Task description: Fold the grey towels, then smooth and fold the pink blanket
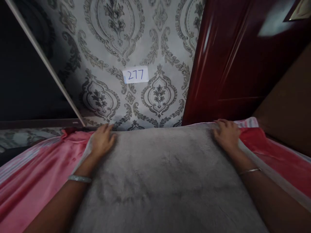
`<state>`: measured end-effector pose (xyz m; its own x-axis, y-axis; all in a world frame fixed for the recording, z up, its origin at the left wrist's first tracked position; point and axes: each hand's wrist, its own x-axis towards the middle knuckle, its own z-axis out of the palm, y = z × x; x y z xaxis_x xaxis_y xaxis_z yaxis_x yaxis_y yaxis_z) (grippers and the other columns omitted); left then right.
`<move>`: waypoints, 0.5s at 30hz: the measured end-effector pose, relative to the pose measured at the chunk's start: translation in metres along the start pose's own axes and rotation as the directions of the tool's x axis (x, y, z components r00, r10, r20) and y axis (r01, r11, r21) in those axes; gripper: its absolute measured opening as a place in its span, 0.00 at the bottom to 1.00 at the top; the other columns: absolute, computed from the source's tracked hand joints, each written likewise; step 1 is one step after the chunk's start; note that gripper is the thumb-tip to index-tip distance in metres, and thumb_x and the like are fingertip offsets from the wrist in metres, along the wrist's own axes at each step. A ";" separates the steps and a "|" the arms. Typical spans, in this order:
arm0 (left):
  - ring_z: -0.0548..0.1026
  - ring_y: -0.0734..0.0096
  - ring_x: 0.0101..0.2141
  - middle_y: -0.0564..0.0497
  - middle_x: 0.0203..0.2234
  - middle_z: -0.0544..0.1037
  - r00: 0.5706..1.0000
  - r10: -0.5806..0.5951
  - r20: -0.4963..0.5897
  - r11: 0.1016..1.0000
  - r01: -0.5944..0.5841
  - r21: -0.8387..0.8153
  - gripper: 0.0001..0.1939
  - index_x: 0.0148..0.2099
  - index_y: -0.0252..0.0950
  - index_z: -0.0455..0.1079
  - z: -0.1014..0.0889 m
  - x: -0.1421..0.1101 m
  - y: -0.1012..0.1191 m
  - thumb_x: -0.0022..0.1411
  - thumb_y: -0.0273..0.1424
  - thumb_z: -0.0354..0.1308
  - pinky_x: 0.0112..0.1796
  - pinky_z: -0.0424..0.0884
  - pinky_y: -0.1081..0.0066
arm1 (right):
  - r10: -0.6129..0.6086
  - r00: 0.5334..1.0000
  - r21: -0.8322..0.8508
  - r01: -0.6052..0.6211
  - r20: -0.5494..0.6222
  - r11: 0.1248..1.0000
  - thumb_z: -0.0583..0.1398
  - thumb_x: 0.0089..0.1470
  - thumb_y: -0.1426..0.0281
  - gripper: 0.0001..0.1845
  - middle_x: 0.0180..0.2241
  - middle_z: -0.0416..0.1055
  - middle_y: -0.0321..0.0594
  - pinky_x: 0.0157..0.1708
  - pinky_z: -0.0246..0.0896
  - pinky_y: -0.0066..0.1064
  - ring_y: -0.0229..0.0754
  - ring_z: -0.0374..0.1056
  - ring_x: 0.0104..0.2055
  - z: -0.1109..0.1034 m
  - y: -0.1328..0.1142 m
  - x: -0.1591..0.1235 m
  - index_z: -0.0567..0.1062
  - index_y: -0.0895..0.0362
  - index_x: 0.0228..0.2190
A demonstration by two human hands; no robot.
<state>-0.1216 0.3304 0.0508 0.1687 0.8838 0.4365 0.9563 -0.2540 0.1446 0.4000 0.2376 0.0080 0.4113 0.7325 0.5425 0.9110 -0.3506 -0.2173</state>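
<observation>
A grey plush blanket lies spread over a pink and red bedsheet. My left hand rests on the blanket's far left corner, fingers closed round its edge. My right hand lies on the far right corner, fingers curled over the edge. Both wrists wear thin bangles.
Straight ahead stands a wall with grey damask wallpaper and a white paper label reading 277. A dark red glossy wooden door is at the right. At the left is a dark opening with a pale frame strip.
</observation>
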 end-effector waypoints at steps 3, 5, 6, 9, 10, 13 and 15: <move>0.48 0.48 0.70 0.43 0.72 0.52 0.914 0.382 0.138 0.924 -0.379 -0.052 0.36 0.73 0.39 0.53 0.029 -0.008 0.036 0.68 0.45 0.51 0.67 0.46 0.48 | -0.472 0.872 0.141 0.455 0.131 0.879 0.49 0.65 0.55 0.32 0.68 0.55 0.48 0.66 0.45 0.53 0.58 0.48 0.68 0.008 -0.051 -0.014 0.63 0.56 0.65; 0.45 0.48 0.71 0.47 0.73 0.50 0.826 0.508 0.243 0.861 -0.496 -0.115 0.35 0.74 0.44 0.49 0.051 -0.017 0.050 0.69 0.48 0.47 0.67 0.42 0.44 | -0.642 0.722 0.226 0.601 0.257 0.767 0.48 0.66 0.52 0.33 0.71 0.48 0.41 0.67 0.41 0.56 0.57 0.43 0.71 0.022 -0.074 -0.026 0.58 0.49 0.68; 0.45 0.49 0.71 0.48 0.73 0.49 0.800 0.529 0.284 0.848 -0.511 -0.139 0.35 0.74 0.46 0.48 0.061 -0.021 0.053 0.70 0.49 0.45 0.67 0.41 0.44 | -0.673 0.671 0.253 0.624 0.312 0.740 0.47 0.66 0.51 0.34 0.71 0.46 0.39 0.67 0.41 0.57 0.56 0.41 0.72 0.030 -0.079 -0.030 0.56 0.47 0.69; 0.45 0.52 0.71 0.48 0.73 0.48 0.792 0.515 0.329 0.856 -0.493 -0.154 0.34 0.74 0.47 0.46 0.077 -0.024 0.050 0.71 0.50 0.42 0.67 0.40 0.45 | -0.635 0.666 0.256 0.584 0.392 0.771 0.43 0.68 0.51 0.34 0.72 0.44 0.39 0.68 0.41 0.56 0.54 0.41 0.72 0.048 -0.074 -0.034 0.51 0.46 0.70; 0.45 0.52 0.71 0.48 0.73 0.48 0.807 0.492 0.326 0.870 -0.474 -0.139 0.34 0.74 0.47 0.46 0.077 -0.023 0.047 0.71 0.50 0.42 0.67 0.40 0.45 | -0.603 0.690 0.237 0.558 0.399 0.795 0.43 0.68 0.51 0.35 0.72 0.44 0.40 0.68 0.41 0.55 0.53 0.40 0.72 0.051 -0.068 -0.031 0.51 0.47 0.70; 0.45 0.51 0.71 0.46 0.72 0.49 0.882 0.342 0.324 0.936 -0.352 -0.031 0.33 0.74 0.44 0.48 0.069 -0.017 0.034 0.71 0.48 0.41 0.67 0.39 0.44 | -0.470 0.767 0.147 0.454 0.437 0.879 0.42 0.68 0.51 0.35 0.72 0.44 0.41 0.69 0.39 0.54 0.54 0.40 0.73 0.052 -0.050 -0.020 0.52 0.50 0.70; 0.45 0.49 0.71 0.44 0.72 0.50 0.920 0.198 0.337 0.971 -0.231 0.059 0.33 0.74 0.41 0.50 0.058 -0.017 0.019 0.71 0.46 0.42 0.66 0.40 0.42 | -0.366 0.810 0.082 0.371 0.457 0.925 0.42 0.68 0.51 0.35 0.71 0.45 0.42 0.68 0.39 0.55 0.54 0.40 0.72 0.048 -0.040 -0.015 0.53 0.50 0.70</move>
<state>-0.0920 0.3336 -0.0053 0.4252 0.8955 0.1311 0.9040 -0.4274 -0.0126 0.3588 0.2688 -0.0308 0.0140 0.9889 0.1480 0.9978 -0.0042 -0.0662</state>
